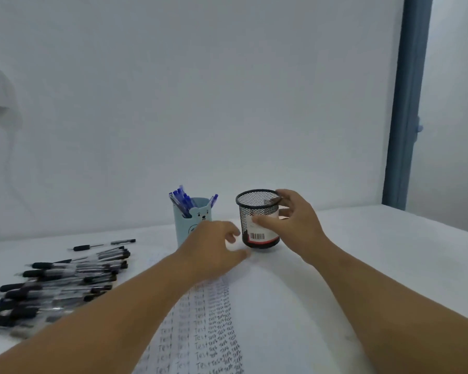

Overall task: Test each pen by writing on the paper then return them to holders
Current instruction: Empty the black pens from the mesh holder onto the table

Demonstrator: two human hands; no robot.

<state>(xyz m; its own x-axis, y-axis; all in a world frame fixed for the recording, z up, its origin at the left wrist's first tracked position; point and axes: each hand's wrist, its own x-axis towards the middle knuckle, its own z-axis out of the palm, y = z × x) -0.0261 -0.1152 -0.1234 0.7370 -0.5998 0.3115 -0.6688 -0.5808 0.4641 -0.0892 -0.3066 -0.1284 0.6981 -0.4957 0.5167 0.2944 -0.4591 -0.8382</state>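
Paper (268, 319): white sheet lying flat on the white tabletop (389, 252), nearest the viewer, bearing columns of the handwritten word "Test". Black pens (60, 287): a loose heap of clear-barrelled pens with dark grips, on the tabletop left of the paper, one lying apart behind the heap. Left hand (214, 249): fingers loose and holding nothing, hovering over the far end of the paper, between the two holders. Right hand (289, 220): fingers and thumb wrapped round the mesh holder (257, 211). The mesh holder: black wire cylinder, upright, white barcode label, no pens visible inside. Blue holder (184, 225): smooth pale plastic cup with a bear face, just left of the mesh one, carrying blue pens (183, 199) that lean against its rim. Step, as judged: blue pens tested and returned; the mesh holder is being positioned for the black ones. Next move calls for steadying that light holder and feeding in the black pens.
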